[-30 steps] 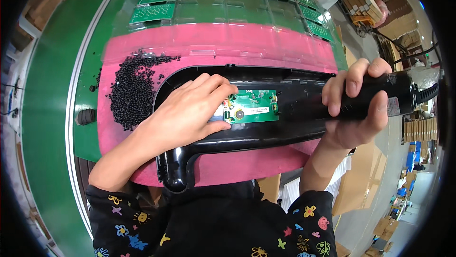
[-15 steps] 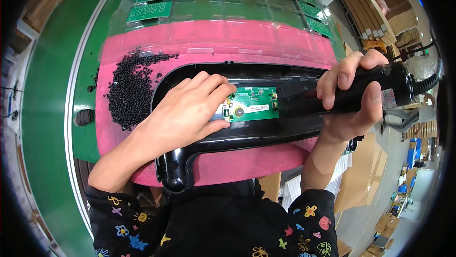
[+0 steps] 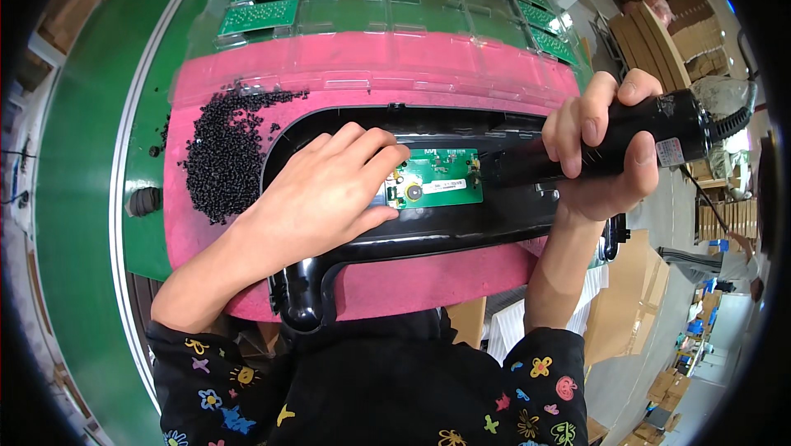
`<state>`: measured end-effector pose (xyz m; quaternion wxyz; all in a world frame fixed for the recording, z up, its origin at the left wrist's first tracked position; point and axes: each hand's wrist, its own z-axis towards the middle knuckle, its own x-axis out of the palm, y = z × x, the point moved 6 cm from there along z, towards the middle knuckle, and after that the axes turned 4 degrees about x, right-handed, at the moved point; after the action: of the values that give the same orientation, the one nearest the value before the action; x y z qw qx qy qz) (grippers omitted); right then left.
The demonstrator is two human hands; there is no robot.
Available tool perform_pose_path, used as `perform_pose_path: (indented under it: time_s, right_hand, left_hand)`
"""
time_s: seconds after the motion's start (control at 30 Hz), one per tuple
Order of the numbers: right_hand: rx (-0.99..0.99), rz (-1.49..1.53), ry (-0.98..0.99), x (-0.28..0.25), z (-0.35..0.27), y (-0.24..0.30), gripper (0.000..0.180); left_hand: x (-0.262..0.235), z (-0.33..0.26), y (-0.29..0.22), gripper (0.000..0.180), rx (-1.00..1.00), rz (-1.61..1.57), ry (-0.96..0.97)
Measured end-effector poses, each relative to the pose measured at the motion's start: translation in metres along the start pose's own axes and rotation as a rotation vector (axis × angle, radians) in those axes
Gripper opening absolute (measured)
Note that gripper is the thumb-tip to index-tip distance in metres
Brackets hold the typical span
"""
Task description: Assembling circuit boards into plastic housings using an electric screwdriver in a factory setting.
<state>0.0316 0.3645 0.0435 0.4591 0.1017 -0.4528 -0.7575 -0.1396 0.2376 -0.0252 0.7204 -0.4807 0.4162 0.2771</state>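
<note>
Slippage looks the chief risk: the driver (image 3: 643,120), held with the right hand (image 3: 606,190) curled firmly round it, points at the board's right end, and a skidding tip could scratch the board (image 3: 437,168) or crack a part. Whether the tip touches cannot be told, black on black. The board lies inside the black shell (image 3: 387,244), which spans the middle of the pink table (image 3: 428,289), its bent end reaching the near edge; a push there could swing the shell. The left hand's (image 3: 338,182) thumb and forefinger stand apart at the board's left corners; whether they pinch or merely press, I cannot tell, and light pressure might let the board twist. A careless left forearm could scatter the black heap (image 3: 222,161) by the table's left edge. The white label (image 3: 445,187) and the driver's pale sticker (image 3: 670,152) carry print too small to read; no brand is legible.
</note>
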Motion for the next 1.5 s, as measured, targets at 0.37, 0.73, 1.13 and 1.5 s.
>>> perform_pose_path:
  time_s: [0.37, 0.73, 1.13, 1.5]
  right_hand:
    - [-0.023, 0.007, 0.041, 0.002, -0.006, 0.019, 0.038]
    - [0.060, 0.014, 0.041, 0.005, -0.001, 0.001, 0.040]
    - [0.088, 0.069, 0.009, 0.008, -0.001, -0.006, 0.045]
    - [0.102, 0.137, 0.134, 0.010, 0.000, -0.004, 0.043]
  left_hand:
    - [-0.001, 0.001, 0.001, 0.056, 0.017, -0.012, -0.013]
    - [0.000, 0.003, -0.001, 0.055, 0.018, 0.004, -0.001]
    - [-0.043, -0.001, 0.017, 0.032, -0.060, 0.106, -0.381]
    - [-0.028, -0.001, 0.026, 0.033, -0.190, 0.079, -0.206]
